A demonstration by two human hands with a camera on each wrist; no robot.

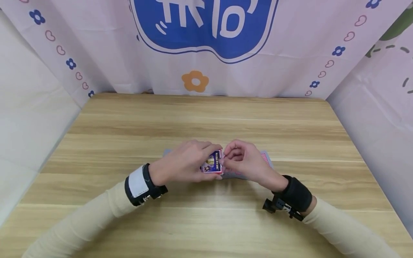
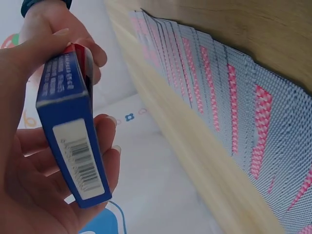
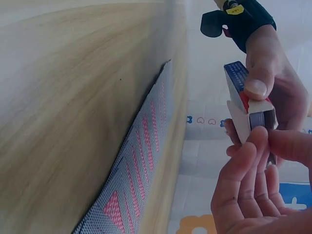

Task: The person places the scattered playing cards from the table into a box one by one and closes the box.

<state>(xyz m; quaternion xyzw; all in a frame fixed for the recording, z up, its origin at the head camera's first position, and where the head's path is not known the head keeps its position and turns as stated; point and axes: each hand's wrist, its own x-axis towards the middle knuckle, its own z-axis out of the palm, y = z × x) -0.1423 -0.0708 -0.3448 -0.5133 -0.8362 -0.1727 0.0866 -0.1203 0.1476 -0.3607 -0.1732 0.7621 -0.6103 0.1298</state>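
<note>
Gripping the box (image 1: 212, 163) between thumb and fingers, our left hand (image 1: 188, 161) holds it up off the table (image 1: 206, 118), above a row of overlapping cards (image 2: 219, 92) with grey and pink backs. Our right hand (image 1: 248, 161) is at the box's open end, thumb and fingertips drawn close together there in a narrow grip; we cannot tell whether they pinch anything. A pale flap (image 3: 239, 122) stands out beside the opening, and a greyish edge shows inside.

The box is mostly blue with some red. Its closed end carries a white label with a barcode (image 2: 78, 158); the digits along it are too small for us to read. One blue side has several lines of white print, also unreadable, and the broad face shows a gold picture beside blurred lettering.

On our left wristband (image 1: 138, 182) we see a white panel with a speck of print too fine to make out, and the right wristband (image 1: 297, 193) is plain black. Behind the table, the cloth (image 1: 290, 75) bears a blue badge (image 1: 206, 39) with large white characters cut off by the top of our head view, and below it an orange flower (image 1: 187, 81).
</note>
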